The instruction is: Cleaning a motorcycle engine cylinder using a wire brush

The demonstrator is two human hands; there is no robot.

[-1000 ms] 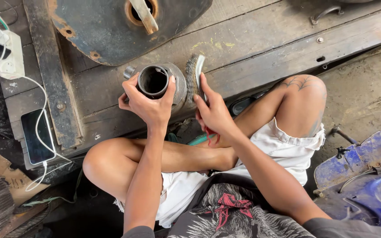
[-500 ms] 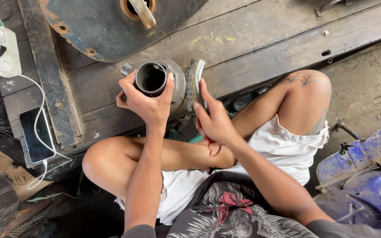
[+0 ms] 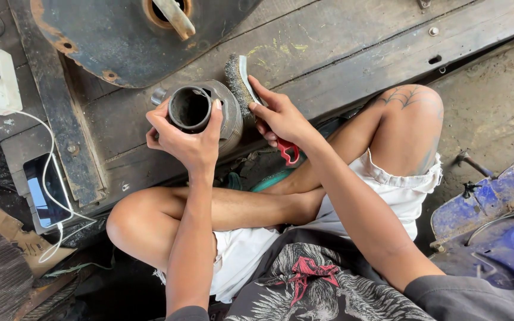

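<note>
Since a moment before, our right hand [image 3: 281,119] had pressed the wire brush [image 3: 240,80] onto the grimy metal cylinder [image 3: 206,113], fingers of our left hand [image 3: 188,142] clasping it, cleaning seemingly unfinished.

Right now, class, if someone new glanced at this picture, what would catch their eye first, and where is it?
At the centre, the left hand grips a grey metal cylinder part with its dark bore facing up, while the right hand presses a wire brush with a red handle against its side. Behind them a rusty dark metal panel lies on the wooden planks, and a phone charges at the left.
</note>
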